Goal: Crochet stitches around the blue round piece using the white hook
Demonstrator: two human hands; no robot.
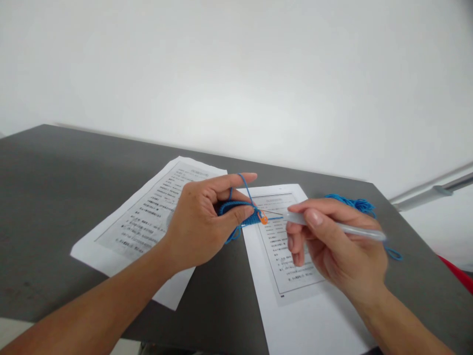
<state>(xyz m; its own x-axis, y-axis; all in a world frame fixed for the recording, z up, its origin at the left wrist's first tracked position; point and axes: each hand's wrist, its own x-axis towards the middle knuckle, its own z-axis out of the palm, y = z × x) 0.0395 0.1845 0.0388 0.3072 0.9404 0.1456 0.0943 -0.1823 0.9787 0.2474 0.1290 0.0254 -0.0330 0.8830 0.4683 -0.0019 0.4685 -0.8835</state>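
Observation:
Between thumb and fingers, my left hand point(205, 217) pinches a piece of blue crochet work point(251, 218). A strand of blue yarn point(245, 182) loops over its raised index finger. My right hand point(340, 241) grips a crochet hook point(360, 232) with a pale, translucent handle. The hook's thin metal shaft points left and reaches the edge of the blue piece. An orange stitch marker point(263, 218) hangs at that same edge, close to my left thumb. The hook's very tip is too small to make out.
Two printed sheets lie on the dark table point(66, 187): one at the left point(148, 207), the other under my hands point(295, 315). A bundle of blue yarn point(354, 203) rests behind my right hand. A metal bar point(439, 191) and something red point(456, 271) are at the right.

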